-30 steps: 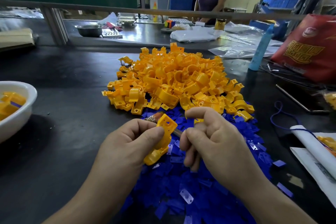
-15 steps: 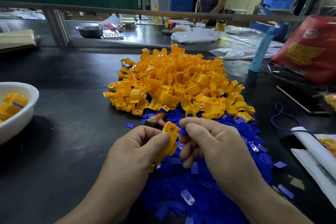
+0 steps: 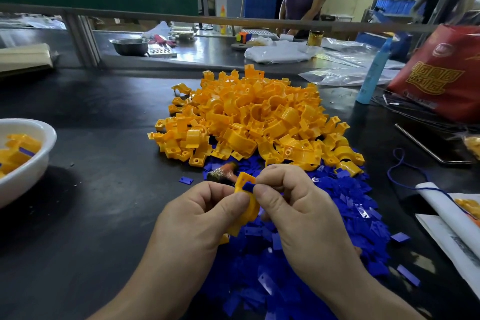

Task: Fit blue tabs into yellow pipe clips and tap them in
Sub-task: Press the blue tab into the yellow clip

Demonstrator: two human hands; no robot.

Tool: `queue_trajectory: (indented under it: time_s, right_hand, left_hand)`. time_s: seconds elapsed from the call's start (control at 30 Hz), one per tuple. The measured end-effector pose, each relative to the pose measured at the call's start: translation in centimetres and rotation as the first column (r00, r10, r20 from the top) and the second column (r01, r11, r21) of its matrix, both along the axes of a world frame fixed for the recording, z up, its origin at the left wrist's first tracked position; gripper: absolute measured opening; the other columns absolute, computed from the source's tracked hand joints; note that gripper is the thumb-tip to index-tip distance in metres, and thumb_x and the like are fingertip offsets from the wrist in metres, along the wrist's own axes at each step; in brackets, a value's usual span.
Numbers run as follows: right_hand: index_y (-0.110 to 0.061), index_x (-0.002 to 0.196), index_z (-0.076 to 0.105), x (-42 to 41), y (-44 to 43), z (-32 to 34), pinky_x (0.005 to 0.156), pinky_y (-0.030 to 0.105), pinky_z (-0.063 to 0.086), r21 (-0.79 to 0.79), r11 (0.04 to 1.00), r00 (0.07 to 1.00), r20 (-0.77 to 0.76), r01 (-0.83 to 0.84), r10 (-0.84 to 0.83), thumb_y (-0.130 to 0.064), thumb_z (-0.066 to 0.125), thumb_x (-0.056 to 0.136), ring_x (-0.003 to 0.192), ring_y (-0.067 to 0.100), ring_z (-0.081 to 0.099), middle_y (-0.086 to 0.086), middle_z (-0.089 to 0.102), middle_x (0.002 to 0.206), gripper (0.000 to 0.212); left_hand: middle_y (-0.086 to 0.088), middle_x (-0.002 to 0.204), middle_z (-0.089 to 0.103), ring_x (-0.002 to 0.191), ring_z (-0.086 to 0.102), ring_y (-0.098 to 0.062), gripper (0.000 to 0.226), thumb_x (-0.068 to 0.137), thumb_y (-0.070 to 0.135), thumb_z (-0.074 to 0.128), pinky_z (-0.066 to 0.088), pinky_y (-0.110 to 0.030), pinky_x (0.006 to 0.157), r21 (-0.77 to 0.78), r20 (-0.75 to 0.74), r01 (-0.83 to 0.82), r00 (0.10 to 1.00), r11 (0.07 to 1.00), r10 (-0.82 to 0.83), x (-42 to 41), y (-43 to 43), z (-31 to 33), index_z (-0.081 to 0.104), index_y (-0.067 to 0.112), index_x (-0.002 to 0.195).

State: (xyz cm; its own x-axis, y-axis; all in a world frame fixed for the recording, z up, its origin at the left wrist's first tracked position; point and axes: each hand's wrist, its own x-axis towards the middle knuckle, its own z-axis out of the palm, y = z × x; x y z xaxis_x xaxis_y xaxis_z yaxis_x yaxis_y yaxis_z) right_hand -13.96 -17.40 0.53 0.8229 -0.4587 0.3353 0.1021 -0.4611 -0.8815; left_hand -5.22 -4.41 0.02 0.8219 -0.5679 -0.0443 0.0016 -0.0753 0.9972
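Since a second ago the hands have closed together, and the right hand's (image 3: 293, 205) fingers (image 3: 267, 197) now meet the clip. They pinch a blue tab (image 3: 250, 186) against the top flange of a yellow clip (image 3: 244, 180), which the left hand (image 3: 205, 218) grips, thumb across its curved body. Just beyond the fingers lies an orange-handled mallet (image 3: 223, 173). Beneath and right of them spreads the blue tab pile (image 3: 337, 215), and farther beyond is the yellow clip heap (image 3: 259, 122). Far to their left a white bowl (image 3: 39, 163) with yellow clips sits on the dark surface (image 3: 104, 138).
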Motion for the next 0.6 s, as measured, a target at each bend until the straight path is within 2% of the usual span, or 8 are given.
queue_trajectory:
  time_s: [0.1, 0.2, 0.27, 0.37, 0.47, 0.6]
  right_hand:
    - [-0.037, 0.092, 0.063, 0.17, 0.23, -0.03, 0.069, 0.02, 0.054, 0.094, 0.995, 0.999, 0.037, -0.035, 0.032, -0.032, 0.058, 0.088, 0.086, 0.009, 0.063, -0.012, 0.064, 0.094, 0.009]
    - [-0.038, 0.093, 0.063, 0.23, 0.14, -0.03, 0.066, 0.017, 0.053, 0.207, 0.975, 0.996, 0.07, -0.074, 0.061, -0.037, 0.059, 0.081, 0.083, 0.008, 0.065, -0.01, 0.066, 0.092, 0.013]
    - [-0.039, 0.095, 0.065, 0.16, -0.13, -0.07, 0.067, 0.015, 0.053, 0.246, 0.964, 0.995, 0.058, -0.097, 0.086, -0.039, 0.06, 0.078, 0.086, 0.007, 0.066, -0.011, 0.068, 0.093, 0.018]
    - [-0.039, 0.095, 0.068, 0.06, -0.5, -0.03, 0.068, 0.017, 0.054, 0.23, 0.968, 0.995, 0.038, -0.1, 0.094, -0.04, 0.061, 0.075, 0.087, 0.008, 0.067, -0.011, 0.07, 0.094, 0.021]
    - [-0.041, 0.096, 0.068, -0.05, -0.54, -0.03, 0.068, 0.014, 0.053, 0.166, 0.981, 0.995, 0.012, -0.098, 0.098, -0.042, 0.061, 0.074, 0.091, 0.003, 0.064, -0.017, 0.068, 0.095, 0.023]
    - [-0.038, 0.097, 0.068, -0.07, -0.19, -0.14, 0.073, 0.021, 0.056, 0.073, 0.99, 0.992, -0.031, -0.117, 0.12, -0.043, 0.061, 0.077, 0.095, 0.005, 0.063, -0.016, 0.067, 0.098, 0.021]
  left_hand:
    - [0.007, 0.083, 0.077, 0.074, 0.071, -0.009, 0.041, 0.046, 0.063, 0.068, 0.055, -0.03, 0.066, -0.023, -0.015, 0.017, 1.0, 1.0, -0.017, -0.08, -0.04, 0.04, 0.073, 0.042, 0.08]
    - [0.004, 0.081, 0.076, 0.07, 0.072, -0.009, 0.039, 0.046, 0.058, 0.07, 0.053, -0.018, 0.055, -0.047, -0.029, 0.05, 0.998, 0.998, -0.051, -0.16, 0.07, 0.16, 0.074, 0.038, 0.079]
    - [0.003, 0.08, 0.076, 0.068, 0.07, -0.008, 0.038, 0.046, 0.057, 0.07, 0.052, -0.017, 0.054, -0.037, -0.03, 0.063, 0.998, 0.997, -0.064, -0.25, 0.14, 0.3, 0.074, 0.037, 0.077]
    - [0.008, 0.077, 0.072, 0.066, 0.066, -0.003, 0.042, 0.05, 0.067, 0.061, 0.05, -0.019, 0.057, 0.012, 0.019, 0.064, 0.998, 0.998, -0.064, -0.16, 0.29, 0.13, 0.071, 0.037, 0.078]
    - [0.01, 0.089, 0.073, 0.079, 0.069, -0.008, 0.046, 0.053, 0.071, 0.057, 0.057, -0.032, 0.07, 0.024, 0.028, 0.058, 0.998, 0.998, -0.059, 0.12, 0.47, 0.01, 0.07, 0.043, 0.087]
    - [0.009, 0.094, 0.074, 0.085, 0.071, -0.013, 0.042, 0.055, 0.06, 0.061, 0.056, -0.027, 0.067, -0.03, -0.004, 0.128, 0.992, 0.991, -0.128, 0.46, 0.7, 0.11, 0.074, 0.043, 0.092]
